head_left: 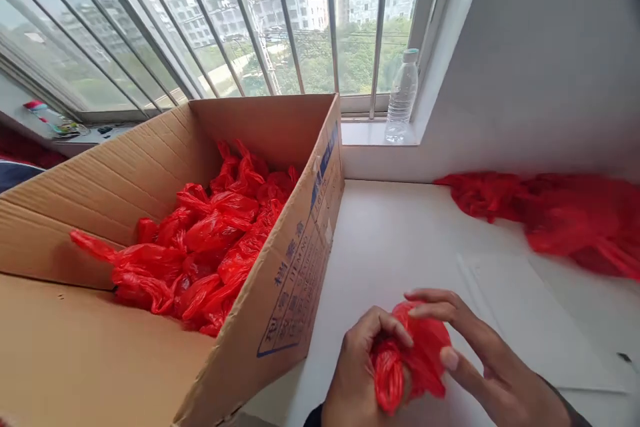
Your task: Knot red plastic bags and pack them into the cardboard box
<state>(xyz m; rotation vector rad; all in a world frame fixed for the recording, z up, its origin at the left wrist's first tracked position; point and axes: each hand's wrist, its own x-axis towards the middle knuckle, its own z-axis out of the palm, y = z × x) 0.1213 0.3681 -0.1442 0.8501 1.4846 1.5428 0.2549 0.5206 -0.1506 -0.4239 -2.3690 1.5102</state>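
Note:
My left hand (363, 360) is closed around a red plastic bag (423, 347), low in the head view and just right of the cardboard box. A gathered, looped end of the bag pokes out below my fingers. My right hand (480, 353) is at the bag's other side with thumb and fingers spread apart; a fingertip is close to the bag's top, and I cannot tell if it touches. What the bag contains, if anything, is hidden.
A cardboard box (293, 273) on the left holds several knotted red bags (215, 227). More red bags (575, 213) lie along the wall on the white table (390, 233). An upright plastic bottle (403, 97) stands on the sill by the barred window. A flat whitish sheet (540, 320) lies at right.

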